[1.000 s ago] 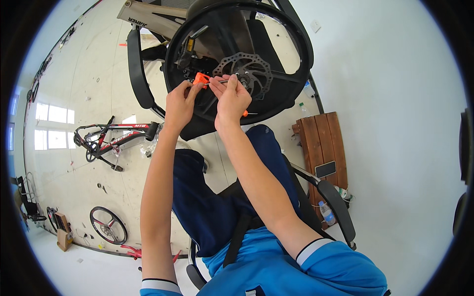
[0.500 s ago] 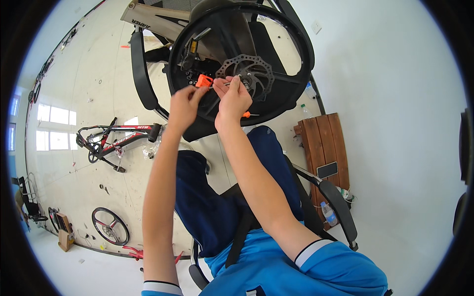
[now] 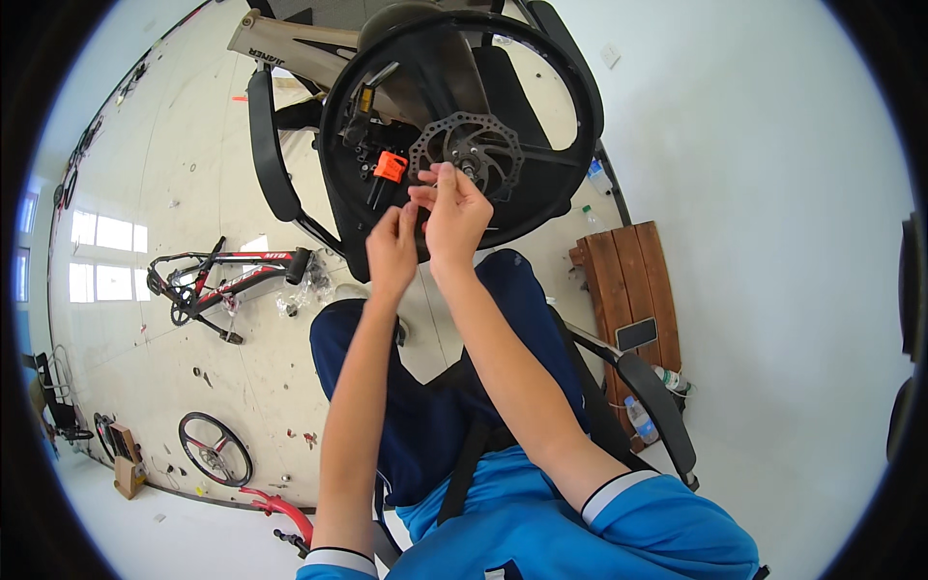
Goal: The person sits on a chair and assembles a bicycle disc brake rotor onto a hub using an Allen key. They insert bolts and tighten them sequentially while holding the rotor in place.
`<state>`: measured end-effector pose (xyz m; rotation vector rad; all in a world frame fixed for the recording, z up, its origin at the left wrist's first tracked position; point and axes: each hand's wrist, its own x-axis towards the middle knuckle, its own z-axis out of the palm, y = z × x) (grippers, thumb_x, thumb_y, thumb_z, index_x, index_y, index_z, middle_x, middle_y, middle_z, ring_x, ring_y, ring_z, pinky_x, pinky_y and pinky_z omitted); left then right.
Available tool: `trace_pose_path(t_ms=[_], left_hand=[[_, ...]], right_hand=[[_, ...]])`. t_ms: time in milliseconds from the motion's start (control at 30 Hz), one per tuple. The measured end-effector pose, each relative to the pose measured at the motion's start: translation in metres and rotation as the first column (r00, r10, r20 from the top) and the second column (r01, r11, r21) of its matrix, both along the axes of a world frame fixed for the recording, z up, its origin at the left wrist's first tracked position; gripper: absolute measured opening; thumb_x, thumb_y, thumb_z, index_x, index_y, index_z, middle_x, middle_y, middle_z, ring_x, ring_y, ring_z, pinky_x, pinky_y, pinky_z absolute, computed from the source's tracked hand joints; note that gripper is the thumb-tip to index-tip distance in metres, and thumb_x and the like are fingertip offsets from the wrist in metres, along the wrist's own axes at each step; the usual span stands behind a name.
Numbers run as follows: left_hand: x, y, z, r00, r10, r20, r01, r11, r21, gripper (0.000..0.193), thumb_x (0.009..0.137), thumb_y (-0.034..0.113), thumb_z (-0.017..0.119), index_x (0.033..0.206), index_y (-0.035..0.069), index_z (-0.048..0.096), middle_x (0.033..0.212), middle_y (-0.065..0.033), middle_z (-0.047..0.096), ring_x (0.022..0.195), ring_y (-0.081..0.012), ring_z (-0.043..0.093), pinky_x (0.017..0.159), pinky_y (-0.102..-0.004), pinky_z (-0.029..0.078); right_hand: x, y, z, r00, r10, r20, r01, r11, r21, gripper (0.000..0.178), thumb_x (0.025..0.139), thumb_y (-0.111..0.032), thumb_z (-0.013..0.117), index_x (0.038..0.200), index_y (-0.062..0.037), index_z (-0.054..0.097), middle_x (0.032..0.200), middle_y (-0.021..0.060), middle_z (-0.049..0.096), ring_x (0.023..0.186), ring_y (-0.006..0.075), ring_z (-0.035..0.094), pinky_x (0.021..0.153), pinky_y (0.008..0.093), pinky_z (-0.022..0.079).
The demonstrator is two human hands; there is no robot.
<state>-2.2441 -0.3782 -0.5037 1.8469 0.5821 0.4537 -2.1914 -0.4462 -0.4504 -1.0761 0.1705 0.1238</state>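
A black wheel (image 3: pixel 546 156) with a perforated metal brake disc (image 3: pixel 474 152) lies face up on a black chair seat (image 3: pixel 354 230), its hub just beyond the fingers of the right hand (image 3: pixel 456 220). Those fingers are bent, thumb and forefinger close together; whether something small is pinched there, I cannot tell. The left hand (image 3: pixel 392 259) is just beside it, nearer the body, fingertips drawn together, with any contents likewise hidden.

Beyond the left fingers, an orange holder (image 3: pixel 391 165) with dark prongs rests within the wheel's circle. Farther past it, a pale bicycle frame (image 3: pixel 290 41) reaches toward the wheel.

Well to the right of the fingers is a brown slatted wooden surface (image 3: pixel 623 275); a dark phone (image 3: pixel 635 334) lies on it, and a clear bottle (image 3: pixel 640 421) is at its near end. Past that rises a plain white wall (image 3: pixel 764 222).

To the left of the fingers spreads a pale tiled floor (image 3: pixel 193 126), scattered with small bits. A black-and-red bicycle frame (image 3: pixel 246 259) lies there, and a second wheel (image 3: pixel 222 444) farther left and nearer the body.
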Motion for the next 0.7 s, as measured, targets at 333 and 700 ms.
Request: trace_pose_path(t_ms=[333,700], left_hand=[[0.036,0.064,0.090,0.966,-0.255,-0.042,0.255,0.910,0.327,0.027,0.093,0.021,0.071,0.087,-0.004,0.066,0.060,-0.0126,0.055,0.052,-0.0198,0.045,0.053,-0.0332,0.039],[0.069,0.062,0.130,0.925,-0.333,-0.182,0.380,0.811,0.444,0.033,0.089,0.027,0.075,0.086,-0.006,0.068,0.063,-0.0165,0.059,0.054,-0.0254,0.052,0.056,-0.0354,0.042]], right_hand=[[0.011,-0.005,0.027,0.971,0.042,-0.235,0.028,0.958,0.286,0.028,0.106,-0.020,0.049,0.108,0.0055,0.059,0.108,0.0189,0.069,0.102,0.0282,0.071,0.091,0.0366,0.060],[0.033,-0.014,0.032,0.936,0.042,-0.351,0.125,0.889,0.440,0.026,0.107,-0.017,0.046,0.102,0.0072,0.054,0.109,0.0241,0.067,0.106,0.0305,0.070,0.094,0.0379,0.060]])
